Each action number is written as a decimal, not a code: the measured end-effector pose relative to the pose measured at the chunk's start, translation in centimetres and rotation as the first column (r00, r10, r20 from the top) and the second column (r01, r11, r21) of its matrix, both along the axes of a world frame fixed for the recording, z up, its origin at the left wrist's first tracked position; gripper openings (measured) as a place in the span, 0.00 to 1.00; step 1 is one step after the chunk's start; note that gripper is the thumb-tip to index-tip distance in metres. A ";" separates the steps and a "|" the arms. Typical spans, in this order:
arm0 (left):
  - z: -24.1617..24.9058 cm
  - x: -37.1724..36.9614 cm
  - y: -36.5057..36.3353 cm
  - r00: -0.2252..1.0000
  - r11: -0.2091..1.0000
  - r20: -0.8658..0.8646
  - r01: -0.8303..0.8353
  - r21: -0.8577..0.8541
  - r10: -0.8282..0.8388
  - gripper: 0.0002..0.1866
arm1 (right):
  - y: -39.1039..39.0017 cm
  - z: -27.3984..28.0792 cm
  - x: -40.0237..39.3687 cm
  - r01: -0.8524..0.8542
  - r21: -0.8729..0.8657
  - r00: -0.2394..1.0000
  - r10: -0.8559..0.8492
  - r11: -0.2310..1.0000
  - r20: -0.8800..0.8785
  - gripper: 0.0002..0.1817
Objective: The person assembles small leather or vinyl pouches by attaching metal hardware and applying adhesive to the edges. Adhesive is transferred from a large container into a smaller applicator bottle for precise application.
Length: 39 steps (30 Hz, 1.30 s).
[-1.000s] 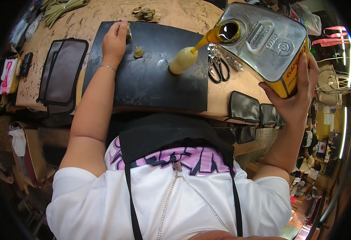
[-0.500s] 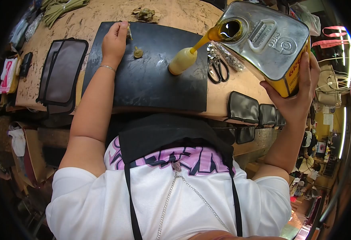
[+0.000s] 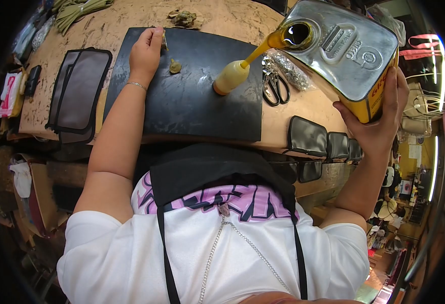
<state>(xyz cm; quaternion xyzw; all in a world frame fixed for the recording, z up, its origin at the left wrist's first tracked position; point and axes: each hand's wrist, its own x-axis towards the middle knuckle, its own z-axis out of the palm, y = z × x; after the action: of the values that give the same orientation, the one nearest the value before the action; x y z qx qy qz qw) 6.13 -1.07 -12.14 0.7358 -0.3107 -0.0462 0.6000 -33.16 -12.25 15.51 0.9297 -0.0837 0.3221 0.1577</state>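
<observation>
My right hand [image 3: 384,111] grips a rectangular metal can [image 3: 346,63] with yellow sides, tipped over to the left. From its round spout a thick amber liquid [image 3: 260,50] runs down into the mouth of a pale, translucent squeeze bottle [image 3: 232,76]. The bottle stands on a black board [image 3: 197,106], with a darker amber band at its base. At the board's far left edge, my left hand [image 3: 146,53] is closed; a small yellowish thing shows beside its fingers, too hidden to name. A small crusted olive-brown cap-like piece [image 3: 175,66] lies between that hand and the bottle.
Black-handled scissors [image 3: 275,88] and a clear plastic bag [image 3: 293,73] lie right of the board. Dark mesh pouches [image 3: 80,91] rest at left, black pouches [image 3: 307,136] along the front right edge. A dried brown lump [image 3: 184,19] sits behind the board.
The can has shifted slightly right with my right hand, and the stream still runs into the bottle. My left hand has stayed in place.
</observation>
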 end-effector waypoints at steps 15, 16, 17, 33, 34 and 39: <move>0.3 -0.1 0.0 1.000 1.000 -0.001 -0.011 0.018 0.011 0.24 | 0.0 0.6 -0.3 0.015 -0.030 0.999 -0.017 0.999 -0.051 0.63; 0.3 -0.1 0.0 1.000 1.000 -0.001 -0.012 0.017 0.012 0.23 | 0.0 0.6 -0.3 0.017 -0.037 0.999 -0.019 0.999 -0.050 0.63; 0.3 -0.1 0.0 1.000 1.000 -0.001 -0.013 0.016 0.013 0.23 | 0.0 0.6 -0.3 0.016 -0.034 0.999 -0.017 0.999 -0.048 0.64; -0.2 0.1 -0.1 1.000 1.000 0.004 -0.022 0.021 0.022 0.24 | 0.2 0.7 -0.2 0.006 -0.032 0.999 -0.007 0.999 -0.033 0.62; -0.1 0.1 -0.1 1.000 1.000 0.004 -0.022 0.020 0.022 0.24 | 0.2 0.7 -0.3 0.013 -0.036 0.999 -0.014 0.999 -0.044 0.64; 0.3 -0.2 0.1 1.000 0.999 -0.005 -0.020 0.035 0.020 0.24 | 0.0 0.7 -0.1 -0.019 -0.043 1.000 0.019 0.999 -0.016 0.61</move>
<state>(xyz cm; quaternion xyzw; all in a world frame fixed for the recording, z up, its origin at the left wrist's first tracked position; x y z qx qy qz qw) 5.97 -1.01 -11.88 0.7491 -0.3008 -0.0477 0.5884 -33.27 -12.28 16.24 0.9294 -0.0667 0.3180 0.1751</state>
